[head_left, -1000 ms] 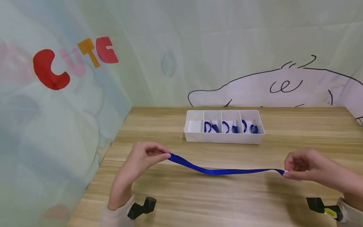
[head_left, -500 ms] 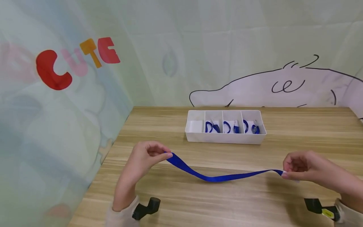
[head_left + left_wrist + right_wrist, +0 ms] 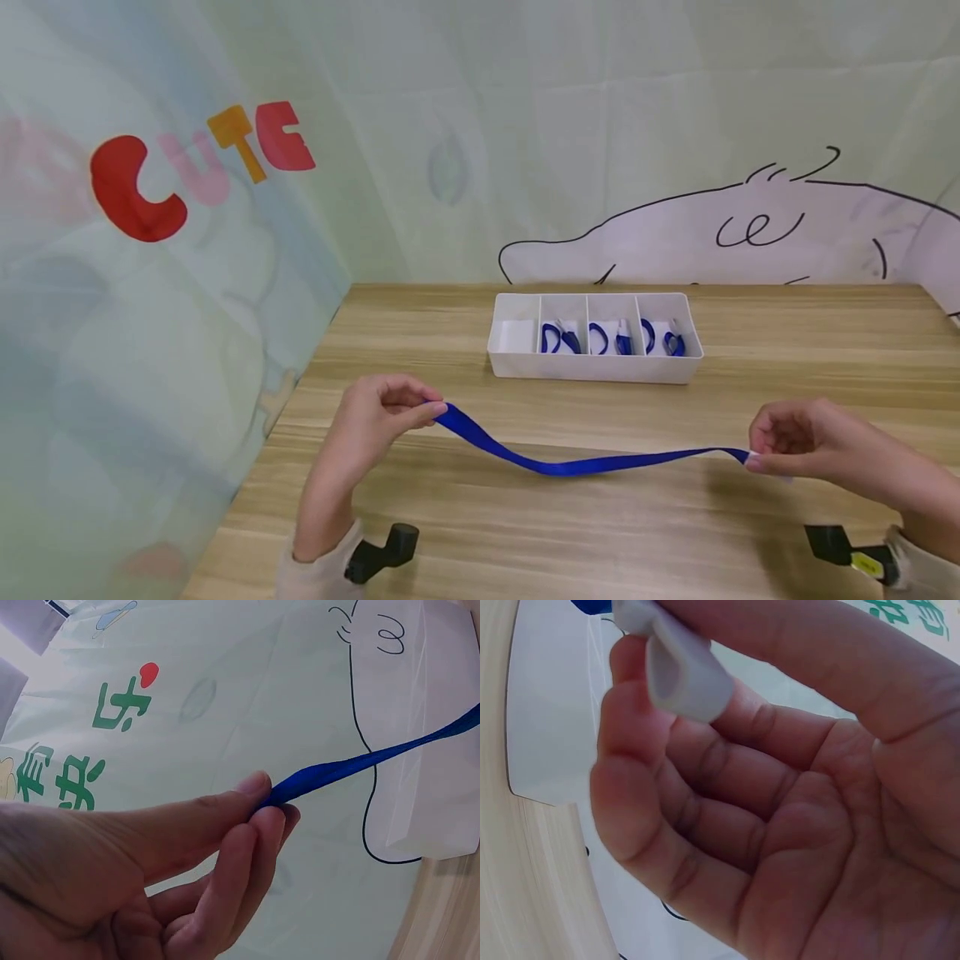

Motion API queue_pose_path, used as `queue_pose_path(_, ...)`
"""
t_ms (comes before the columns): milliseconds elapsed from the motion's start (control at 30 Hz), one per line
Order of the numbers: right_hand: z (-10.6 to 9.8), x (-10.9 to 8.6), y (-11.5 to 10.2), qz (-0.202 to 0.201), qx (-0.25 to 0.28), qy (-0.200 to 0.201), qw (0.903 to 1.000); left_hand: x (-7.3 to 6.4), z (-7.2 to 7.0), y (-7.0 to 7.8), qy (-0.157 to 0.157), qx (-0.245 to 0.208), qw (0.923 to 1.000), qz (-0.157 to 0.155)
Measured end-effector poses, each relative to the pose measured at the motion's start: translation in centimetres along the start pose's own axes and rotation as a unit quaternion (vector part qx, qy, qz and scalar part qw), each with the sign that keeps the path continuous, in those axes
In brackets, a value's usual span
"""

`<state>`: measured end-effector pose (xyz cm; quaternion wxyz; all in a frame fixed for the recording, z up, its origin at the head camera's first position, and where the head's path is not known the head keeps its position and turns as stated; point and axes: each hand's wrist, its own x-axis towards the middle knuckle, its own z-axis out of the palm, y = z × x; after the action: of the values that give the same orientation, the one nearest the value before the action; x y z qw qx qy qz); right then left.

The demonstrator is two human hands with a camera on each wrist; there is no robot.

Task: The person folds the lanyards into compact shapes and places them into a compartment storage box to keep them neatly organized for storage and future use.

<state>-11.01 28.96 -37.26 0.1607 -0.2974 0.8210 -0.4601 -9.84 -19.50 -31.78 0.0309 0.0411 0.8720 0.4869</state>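
A blue lanyard (image 3: 558, 468) spans the gap between both hands, sagging in a shallow curve above the wooden table. Its left end is pinched between thumb and fingers of my left hand (image 3: 378, 425); the left wrist view shows the blue ribbon (image 3: 322, 776) folded narrow at those fingertips. At the other end, my right hand (image 3: 821, 442) pinches a white plastic end piece (image 3: 694, 679) with a hollow opening, its other fingers curled in. A bit of blue strap (image 3: 592, 606) shows beyond that piece at the top of the right wrist view.
A white divided tray (image 3: 592, 367) stands behind the lanyard. Coiled blue straps (image 3: 551, 338) with pale ends lie in three compartments; the leftmost shows only its white floor. Printed cloth (image 3: 420, 125) hangs behind and to the left of the table (image 3: 525, 542).
The lanyard's middle hangs lower than a second ago, though slightly higher than half a second ago. My left hand shifts slightly left; the right hand keeps its pinch and barely moves.
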Motion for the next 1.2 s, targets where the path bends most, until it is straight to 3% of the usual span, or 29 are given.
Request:
queue_pose_path(433, 0.1, 0.0, 0.2, 0.02, -0.002, 0.002, 0.9998, -0.1, 0.0, -0.2, -0.018, 0.029, 0.9994, 0.009)
queue_pose_path(767, -0.2, 0.0, 0.1, 0.028, -0.01, 0.014, 0.9995, 0.5, 1.0, -0.2, -0.01, 0.01, 0.9999, -0.007)
queue_pose_path(1000, 0.0, 0.4, -0.2, 0.009, -0.01, 0.012, 0.9998, 0.7, 1.7, 0.1, 0.001, 0.035, 0.9994, 0.007)
queue_pose_path(1200, 0.6, 1.1, -0.8, -0.025, -0.006, 0.011, 0.9996, 0.8, 2.2, 0.5, 0.004, 0.023, 0.9997, 0.007)
